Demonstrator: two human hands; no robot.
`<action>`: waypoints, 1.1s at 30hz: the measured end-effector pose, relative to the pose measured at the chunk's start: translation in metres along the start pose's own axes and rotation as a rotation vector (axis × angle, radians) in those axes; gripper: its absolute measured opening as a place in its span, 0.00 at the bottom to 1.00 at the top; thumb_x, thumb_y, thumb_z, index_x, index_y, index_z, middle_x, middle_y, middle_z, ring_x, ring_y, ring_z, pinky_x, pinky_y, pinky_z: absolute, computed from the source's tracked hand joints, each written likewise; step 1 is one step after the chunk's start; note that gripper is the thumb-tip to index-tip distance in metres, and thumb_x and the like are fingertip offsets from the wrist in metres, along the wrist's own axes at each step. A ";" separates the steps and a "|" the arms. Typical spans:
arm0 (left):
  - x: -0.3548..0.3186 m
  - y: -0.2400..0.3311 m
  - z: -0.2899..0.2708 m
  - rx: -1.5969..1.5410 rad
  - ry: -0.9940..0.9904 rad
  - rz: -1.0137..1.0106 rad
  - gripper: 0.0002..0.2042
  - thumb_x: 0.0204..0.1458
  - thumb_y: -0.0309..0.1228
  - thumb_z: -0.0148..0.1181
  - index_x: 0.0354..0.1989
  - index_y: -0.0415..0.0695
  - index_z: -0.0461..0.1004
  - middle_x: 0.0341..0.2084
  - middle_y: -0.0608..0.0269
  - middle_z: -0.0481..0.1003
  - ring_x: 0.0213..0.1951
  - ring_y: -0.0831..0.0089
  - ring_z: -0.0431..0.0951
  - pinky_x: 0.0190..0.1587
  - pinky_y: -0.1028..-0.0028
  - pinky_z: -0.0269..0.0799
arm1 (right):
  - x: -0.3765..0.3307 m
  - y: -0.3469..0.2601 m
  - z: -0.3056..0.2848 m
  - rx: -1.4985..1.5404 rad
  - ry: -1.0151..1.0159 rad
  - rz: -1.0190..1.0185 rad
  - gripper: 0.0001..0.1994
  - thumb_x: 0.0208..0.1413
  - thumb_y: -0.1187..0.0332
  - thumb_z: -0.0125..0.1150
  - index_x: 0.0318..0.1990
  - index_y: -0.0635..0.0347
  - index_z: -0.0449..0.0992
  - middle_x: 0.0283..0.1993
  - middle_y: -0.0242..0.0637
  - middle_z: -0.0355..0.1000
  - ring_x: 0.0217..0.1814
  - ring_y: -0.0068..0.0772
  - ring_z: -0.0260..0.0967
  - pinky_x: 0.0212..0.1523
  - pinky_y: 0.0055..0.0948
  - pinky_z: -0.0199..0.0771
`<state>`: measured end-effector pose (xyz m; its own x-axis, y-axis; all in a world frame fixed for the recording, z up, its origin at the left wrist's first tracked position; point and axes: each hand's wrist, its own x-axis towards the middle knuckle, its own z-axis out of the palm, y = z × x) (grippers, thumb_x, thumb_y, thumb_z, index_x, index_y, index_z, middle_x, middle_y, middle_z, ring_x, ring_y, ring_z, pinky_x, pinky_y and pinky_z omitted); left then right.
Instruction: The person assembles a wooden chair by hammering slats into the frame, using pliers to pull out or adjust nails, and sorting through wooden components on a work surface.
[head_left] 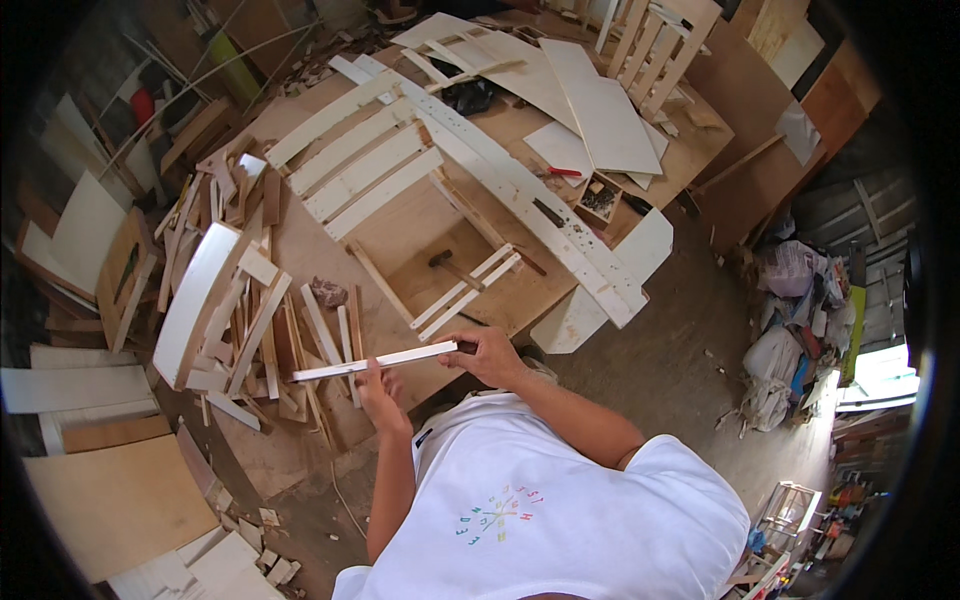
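A narrow white wooden strip point(400, 357) is held level in front of my body, above the near edge of the work table point(300, 262). My right hand point(487, 358) is closed round its right end. Lower down, my left hand point(382, 395) pinches the strip near its middle from below. Just beyond lies a slatted wooden frame point(368, 170), with white slats at its far side and two thin rails point(467, 292) at its near side. Within the frame's opening rests a hammer point(455, 268).
A long white board point(540, 215) crosses the table, with a small box of dark hardware point(598, 197) and a red-handled tool point(565, 171) beside it. Wood offcuts point(262, 330) and a curved white panel point(197, 300) crowd the left. Stuffed sacks point(775, 350) stand at right.
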<state>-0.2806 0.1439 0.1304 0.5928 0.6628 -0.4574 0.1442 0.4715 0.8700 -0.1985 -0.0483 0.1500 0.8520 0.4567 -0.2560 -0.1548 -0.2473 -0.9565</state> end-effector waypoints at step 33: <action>-0.084 -0.077 0.319 0.696 -0.652 0.447 0.14 0.68 0.36 0.58 0.51 0.36 0.78 0.26 0.60 0.76 0.28 0.74 0.72 0.33 0.73 0.69 | 0.168 0.162 -0.542 -1.218 0.284 0.517 0.23 0.63 0.62 0.61 0.63 0.60 0.70 0.66 0.46 0.69 0.69 0.52 0.67 0.66 0.47 0.70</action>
<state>-0.0883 -0.1337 0.1606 0.9860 0.1550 -0.0615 0.1082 -0.3135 0.9434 0.1910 -0.4745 0.0283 0.9274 -0.0728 -0.3668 -0.0749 -0.9972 0.0085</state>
